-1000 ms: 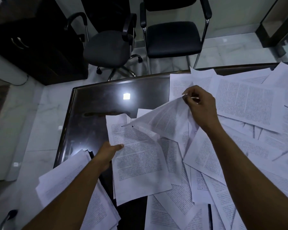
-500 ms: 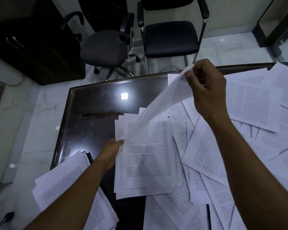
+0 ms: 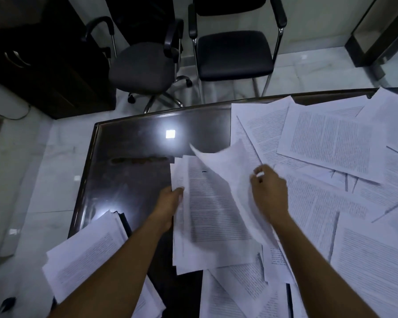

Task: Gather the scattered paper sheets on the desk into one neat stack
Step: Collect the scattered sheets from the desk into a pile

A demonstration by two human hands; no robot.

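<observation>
- The sheets carry dense printed lines, too small and blurred to read; no brand or label shows.
- The left hand (image 3: pixel 170 201) reaches in from below, its fingers curled around the left edge of the small stack (image 3: pixel 207 216) on the dark desk (image 3: pixel 129 161).
- The right hand (image 3: pixel 270 191) hovers above the stack's right side, fingers loosely bent; one curved sheet (image 3: pixel 225 164) arches just left of its fingertips. Whether they touch it I cannot tell.
- Scattered sheets (image 3: pixel 331 138) lie beyond and right of the right fingers.
- Another pile (image 3: pixel 85 255) sits below the left fingers.
</observation>
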